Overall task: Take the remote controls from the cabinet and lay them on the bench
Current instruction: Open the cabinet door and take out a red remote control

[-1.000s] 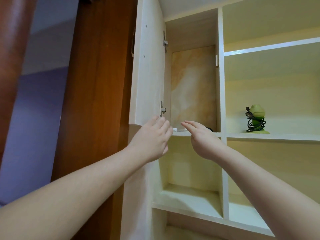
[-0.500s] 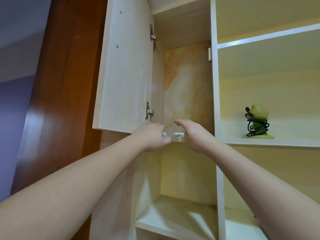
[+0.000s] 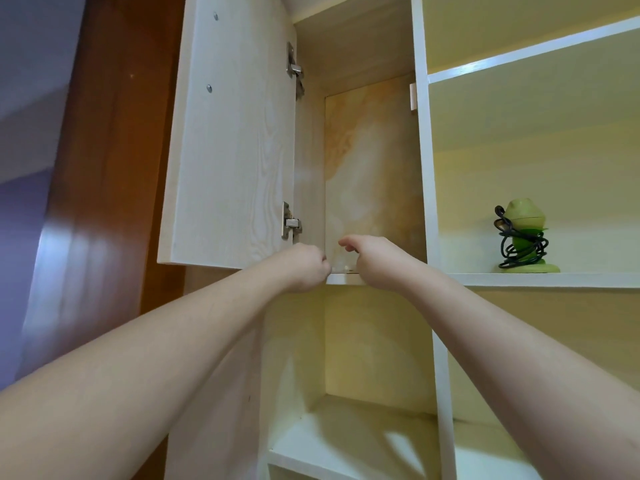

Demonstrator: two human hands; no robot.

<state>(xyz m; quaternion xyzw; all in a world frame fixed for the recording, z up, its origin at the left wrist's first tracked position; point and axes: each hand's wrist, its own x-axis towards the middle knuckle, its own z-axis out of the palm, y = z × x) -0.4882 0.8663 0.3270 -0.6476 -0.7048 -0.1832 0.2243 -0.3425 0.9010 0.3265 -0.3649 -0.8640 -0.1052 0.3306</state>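
- Both hands reach up to the cabinet (image 3: 420, 168) shelf at 12 o'clock for the remotes.
- Left hand (image 3: 306, 268) and right hand (image 3: 377, 261) look curled; what they hold is hidden.
- Next, I think: lift the remotes out and go to the bench.

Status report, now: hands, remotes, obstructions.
Left hand and right hand both up at the cabinet shelf, fingers curled. Whitish object between them, grip unclear. Cabinet door open, nothing blocking.
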